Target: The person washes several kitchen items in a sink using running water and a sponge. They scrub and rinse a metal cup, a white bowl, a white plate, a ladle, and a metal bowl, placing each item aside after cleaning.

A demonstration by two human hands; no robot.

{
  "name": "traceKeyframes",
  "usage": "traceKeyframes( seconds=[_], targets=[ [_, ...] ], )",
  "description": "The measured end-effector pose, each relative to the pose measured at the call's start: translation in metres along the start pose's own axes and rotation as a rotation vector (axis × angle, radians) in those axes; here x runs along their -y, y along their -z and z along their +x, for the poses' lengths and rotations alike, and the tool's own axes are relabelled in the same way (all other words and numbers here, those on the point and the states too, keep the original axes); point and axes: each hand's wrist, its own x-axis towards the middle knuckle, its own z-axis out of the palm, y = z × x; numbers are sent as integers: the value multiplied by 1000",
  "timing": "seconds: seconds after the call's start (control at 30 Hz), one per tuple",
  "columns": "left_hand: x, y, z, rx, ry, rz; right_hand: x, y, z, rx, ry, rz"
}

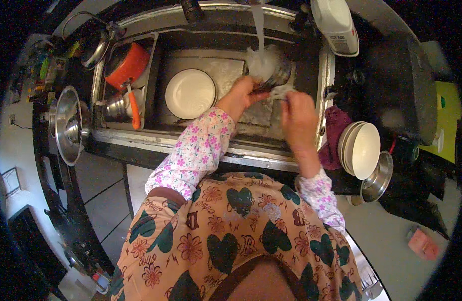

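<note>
I see both bare hands over the wide metal sink basin (235,131), under a stream of running water (259,32). The left hand (242,94) reaches in with its fingers at a dark, rounded, shiny vessel (281,72); whitish foam or splash hides part of that vessel, and I cannot tell whether the fingers close around it. The vessel is located in the right part of the basin, directly beneath the stream. The right hand (297,118) has its fingers curled, pinching a whitish, crumpled, wet wad (282,92) just beside the left fingertips; its material is too blurred for me to establish.

To the left of the hands, a round cream dish with a dark rim (190,94) lies in the basin, apart from both. Further left, a side compartment (149,65) contains a tilted orange pot with an orange handle (125,66) and a shiny steel vessel (116,106). On the right, outside the basin, I record stacked cream bowls (365,150) standing on edge beside a crumpled purple cloth (334,133).
</note>
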Motion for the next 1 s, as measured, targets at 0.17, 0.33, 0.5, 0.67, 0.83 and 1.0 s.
traceKeyframes(
  seconds=[0.17,0.33,0.5,0.67,0.83,1.0],
  targets=[
    [17,-4,13,40,187,-31,5,-20,39,-180,-25,-86],
    [-3,-4,-27,151,204,404,-44,-34,117,277,-450,247],
    [-11,16,-17,323,372,118,-63,-68,88,129,-575,675],
    [10,27,0,-65,208,-125,21,-46,60,-23,48,88],
    [-2,41,-6,288,396,73,-29,-57,119,276,-337,324],
    [-10,41,-12,297,402,156,-44,-52,113,348,-386,473]
  ],
)
